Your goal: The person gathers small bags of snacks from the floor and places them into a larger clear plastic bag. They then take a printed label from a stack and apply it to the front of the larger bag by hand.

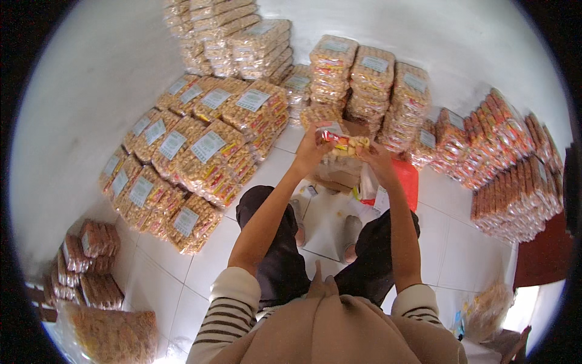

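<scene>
Between my hands is a small clear plastic packet of pale round snacks with red and yellow printing. My left hand grips its left end, and my right hand holds the right end. The packet is above a cardboard box, which my hands and the packet partly hide. Just behind the packet rises a larger bag of similar snacks. A red plastic bag lies beside the box, partly covered by my right forearm.
Large stacks of bagged snacks with labels fill the floor at left. More tall stacks stand by the wall ahead. Brown snack packs are piled at right. A big bag lies at lower left on the white tiles.
</scene>
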A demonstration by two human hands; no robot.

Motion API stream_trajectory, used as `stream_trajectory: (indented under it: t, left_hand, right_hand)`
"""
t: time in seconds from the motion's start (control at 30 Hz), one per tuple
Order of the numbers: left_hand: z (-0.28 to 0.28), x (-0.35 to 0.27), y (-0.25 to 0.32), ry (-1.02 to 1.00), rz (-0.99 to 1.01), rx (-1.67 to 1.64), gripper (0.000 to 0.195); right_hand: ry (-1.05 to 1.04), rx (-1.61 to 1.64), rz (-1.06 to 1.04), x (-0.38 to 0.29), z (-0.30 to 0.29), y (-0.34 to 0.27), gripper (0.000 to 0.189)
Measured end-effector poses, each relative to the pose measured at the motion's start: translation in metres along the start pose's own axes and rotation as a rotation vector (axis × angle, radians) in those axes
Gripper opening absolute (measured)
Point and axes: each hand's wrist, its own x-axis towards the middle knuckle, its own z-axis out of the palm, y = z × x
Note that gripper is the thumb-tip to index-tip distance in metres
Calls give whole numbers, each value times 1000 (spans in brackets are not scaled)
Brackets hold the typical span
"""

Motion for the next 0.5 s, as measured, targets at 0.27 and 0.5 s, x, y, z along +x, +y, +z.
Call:
stream_trajectory:
  t: [0.27, 0.5]
  left_hand:
    - [37, -10, -20, 553, 15, -326, 40]
    - [79, -35, -147, 1024, -322, -306, 36]
  right_hand:
    - [442, 311, 25, -23, -5, -23, 27]
    - [882, 922, 411, -98, 62, 70, 25]
